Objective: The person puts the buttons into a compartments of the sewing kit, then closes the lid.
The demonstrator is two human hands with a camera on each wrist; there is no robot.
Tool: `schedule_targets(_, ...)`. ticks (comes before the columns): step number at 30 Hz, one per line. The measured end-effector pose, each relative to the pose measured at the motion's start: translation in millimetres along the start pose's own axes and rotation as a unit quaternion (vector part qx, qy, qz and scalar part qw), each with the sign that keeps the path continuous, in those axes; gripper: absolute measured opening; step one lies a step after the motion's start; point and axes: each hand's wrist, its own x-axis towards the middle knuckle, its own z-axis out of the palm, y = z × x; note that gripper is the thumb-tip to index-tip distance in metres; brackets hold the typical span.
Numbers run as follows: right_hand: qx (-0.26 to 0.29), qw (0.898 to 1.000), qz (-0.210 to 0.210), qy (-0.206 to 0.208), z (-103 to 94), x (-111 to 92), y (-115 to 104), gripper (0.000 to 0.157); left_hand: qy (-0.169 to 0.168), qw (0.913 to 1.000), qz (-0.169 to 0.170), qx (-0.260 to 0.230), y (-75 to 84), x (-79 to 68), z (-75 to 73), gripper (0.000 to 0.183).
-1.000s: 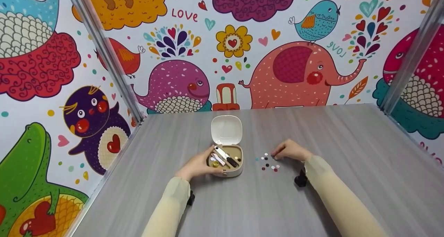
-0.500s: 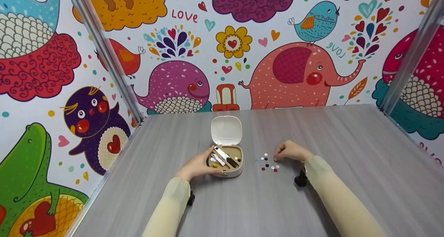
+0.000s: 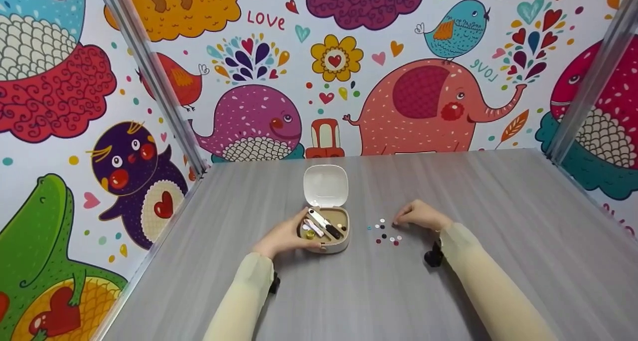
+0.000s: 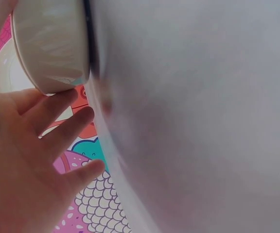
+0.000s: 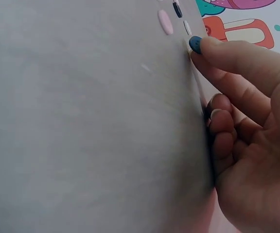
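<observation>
A white sewing box (image 3: 339,248) stands on the table with its lid (image 3: 326,185) raised. My left hand (image 3: 285,236) grips its left side, thumb along the front and fingers round the back corner. Inside lie a long black-and-white tool (image 3: 325,223), a small yellow spool (image 3: 310,234) and a few buttons. To the right, my right hand (image 3: 421,215) pinches a dark blue button (image 5: 195,44) between thumb and index finger, close over the table; its other fingers curl in toward the palm. Several loose buttons (image 3: 384,236), white, dark, red and blue, lie beside these fingertips.
The grey table (image 3: 319,301) meets a wall printed with cartoon animals at the back. Metal posts (image 3: 167,99) rise at the table's left and right corners. In the right wrist view, a pink button (image 5: 166,22) lies just past the pinching fingertips.
My right fingertips draw back slightly to the right from the buttons, then return a little, now with the dark button pinched. My left hand and the box stay nearly still.
</observation>
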Motion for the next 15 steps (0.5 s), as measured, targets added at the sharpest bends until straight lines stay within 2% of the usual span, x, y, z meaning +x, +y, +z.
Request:
schedule_targets(9, 0.003, 1.0, -0.019, 0.002, -1.8, 1.8, 1.5, 0.016, 0.003, 0.9998, 0.003, 0.02, -2.5, 1.5, 0.8, 0.114)
schedule_targets(15, 0.01, 1.0, -0.015, 0.002, -0.4, 2.0, 3.5, 0.015, 0.0, 1.0, -0.001, 0.009, -1.9, 0.8, 1.4, 0.113)
